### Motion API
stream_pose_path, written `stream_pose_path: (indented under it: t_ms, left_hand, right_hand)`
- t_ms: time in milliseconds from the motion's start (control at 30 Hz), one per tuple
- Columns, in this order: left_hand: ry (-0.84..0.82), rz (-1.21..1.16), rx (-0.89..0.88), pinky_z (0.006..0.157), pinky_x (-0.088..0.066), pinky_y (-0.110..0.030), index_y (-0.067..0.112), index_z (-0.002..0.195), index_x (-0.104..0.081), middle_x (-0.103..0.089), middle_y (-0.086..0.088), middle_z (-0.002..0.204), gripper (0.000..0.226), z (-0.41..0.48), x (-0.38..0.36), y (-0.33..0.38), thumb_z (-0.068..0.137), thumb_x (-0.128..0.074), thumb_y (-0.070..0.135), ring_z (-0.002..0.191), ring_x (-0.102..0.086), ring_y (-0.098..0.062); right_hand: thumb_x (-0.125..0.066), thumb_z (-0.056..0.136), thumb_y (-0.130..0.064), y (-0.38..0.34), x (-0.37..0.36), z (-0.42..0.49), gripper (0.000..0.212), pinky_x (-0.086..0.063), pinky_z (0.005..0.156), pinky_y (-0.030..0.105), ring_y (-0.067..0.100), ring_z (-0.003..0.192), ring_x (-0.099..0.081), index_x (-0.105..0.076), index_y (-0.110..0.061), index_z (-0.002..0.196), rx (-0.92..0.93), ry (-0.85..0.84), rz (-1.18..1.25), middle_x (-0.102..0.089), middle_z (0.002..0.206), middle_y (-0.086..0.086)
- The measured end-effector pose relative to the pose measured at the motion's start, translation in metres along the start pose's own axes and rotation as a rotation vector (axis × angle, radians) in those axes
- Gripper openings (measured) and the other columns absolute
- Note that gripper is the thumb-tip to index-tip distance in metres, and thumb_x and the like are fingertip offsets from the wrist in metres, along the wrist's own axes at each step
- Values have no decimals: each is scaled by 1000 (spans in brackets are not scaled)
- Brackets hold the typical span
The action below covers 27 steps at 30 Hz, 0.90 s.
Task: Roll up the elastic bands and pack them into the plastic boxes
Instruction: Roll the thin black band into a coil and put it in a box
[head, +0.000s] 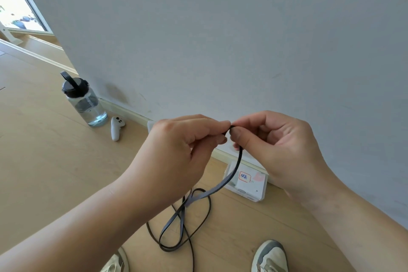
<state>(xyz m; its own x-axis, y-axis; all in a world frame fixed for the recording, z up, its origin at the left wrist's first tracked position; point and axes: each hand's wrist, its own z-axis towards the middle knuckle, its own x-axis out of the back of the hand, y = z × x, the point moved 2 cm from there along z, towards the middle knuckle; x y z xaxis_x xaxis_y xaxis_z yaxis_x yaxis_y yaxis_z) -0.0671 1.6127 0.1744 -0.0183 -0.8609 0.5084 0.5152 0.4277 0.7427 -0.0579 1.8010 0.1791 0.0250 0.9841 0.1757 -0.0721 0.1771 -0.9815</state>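
Hands up in the middle of the view, fingertips meeting. The left hand (185, 146) pinches the top end of the elastic band (213, 190) between thumb and curled fingers, and the right hand (284, 146) pinches the same end from the other side, thumb pressed to forefinger, so both are clamped on the band at one small dark bend. Whether any roll has formed there I cannot tell; the fingertips hide it.

From that pinch the band drops past the right thumb, slants down and left as a flat grey-blue strip, and ends in loose crossing loops on the wooden floor (44, 172), between the two shoes and running out of the bottom edge.

Behind the hanging strip lies a clear plastic box (254, 190) flat on the floor just beside the skirting of the grey wall (220, 40), with a red-edged label (243, 176) showing on it – the writing is too small to read surely.

Off to the left, well apart from the hands, a water bottle (85, 101) with a black cap stands upright near the wall, and a white controller (116, 128) lies just beside it. A grey and cream shoe (270, 256) shows at the bottom right.
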Motion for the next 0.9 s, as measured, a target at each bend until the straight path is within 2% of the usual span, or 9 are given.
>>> stream_pose_path:
  t_ms: [133, 200, 333, 433, 633, 900]
  left_hand:
    - [18, -61, 55, 80, -55, -10, 18, 120, -77, -79, 14, 94, 32, 0, 0, -2, 92, -75, 3, 88, -73, 6]
    - [-14, -54, 22, 79, -53, -10, 17, 123, -76, -77, 14, 95, 33, 0, -1, -2, 93, -74, 3, 88, -72, 4]
    - [-19, -42, 8, 77, -52, -9, 16, 119, -77, -75, 13, 95, 29, 1, 0, -1, 96, -70, 2, 86, -73, 3]
    - [6, -25, 5, 77, -49, -5, 18, 114, -78, -75, 14, 91, 26, 1, 0, 2, 93, -74, 4, 85, -71, 3]
    - [104, -30, 20, 74, -51, -6, 18, 104, -77, -76, 16, 88, 18, 1, 0, 5, 90, -77, 5, 82, -72, 3]
    - [141, 32, -23, 75, -48, -3, 14, 99, -77, -71, 23, 88, 15, -2, 1, 2, 88, -79, 4, 83, -69, 8]
  right_hand:
    - [-78, 86, -10, -2, 0, 0, 11, -59, 74, 26, 17, 75, -75, -81, -20, 90, 5, -13, 0, -79, 80, 2]
    - [-77, 87, -9, -3, 0, -1, 12, -59, 74, 25, 17, 76, -75, -81, -20, 90, 16, -30, -8, -79, 80, 2]
    - [-78, 82, -16, -6, 0, -1, 9, -61, 74, 27, 18, 75, -75, -81, -20, 90, 30, -22, -17, -79, 80, 2]
    - [-78, 77, -24, -7, 0, -3, 12, -62, 75, 30, 22, 77, -76, -82, -22, 88, 25, -16, 5, -79, 81, 4]
    - [-78, 76, -17, -7, -2, -2, 16, -61, 73, 28, 33, 75, -76, -80, -9, 89, -55, -2, 154, -79, 80, 14]
    - [-78, 73, -18, -9, -6, -1, 23, -58, 72, 23, 24, 76, -74, -81, -5, 93, -111, -65, 203, -79, 87, 16]
